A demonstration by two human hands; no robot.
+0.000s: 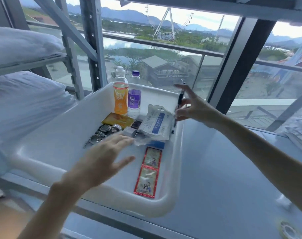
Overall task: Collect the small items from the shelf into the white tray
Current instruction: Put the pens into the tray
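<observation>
The white tray (48, 149) sits on the shelf. Inside it stand an orange drink bottle (120, 95) and a purple-labelled water bottle (134, 98). Around them lie a yellow packet (118, 120), watches and a chain (102, 133), a white medical pouch (155, 125) and a red card strip (149, 172). My right hand (193, 107) holds a black pen (179, 102) upright over the tray's right rim, fingers spread. My left hand (103, 157) hovers open over the tray's middle, blurred, holding nothing.
The grey shelf surface (224, 169) extends right of the tray. Folded white bedding (22, 104) lies on racks to the left. A metal upright (95, 44) and a window frame (240, 66) stand behind. A round tape roll (289, 231) lies at the bottom right.
</observation>
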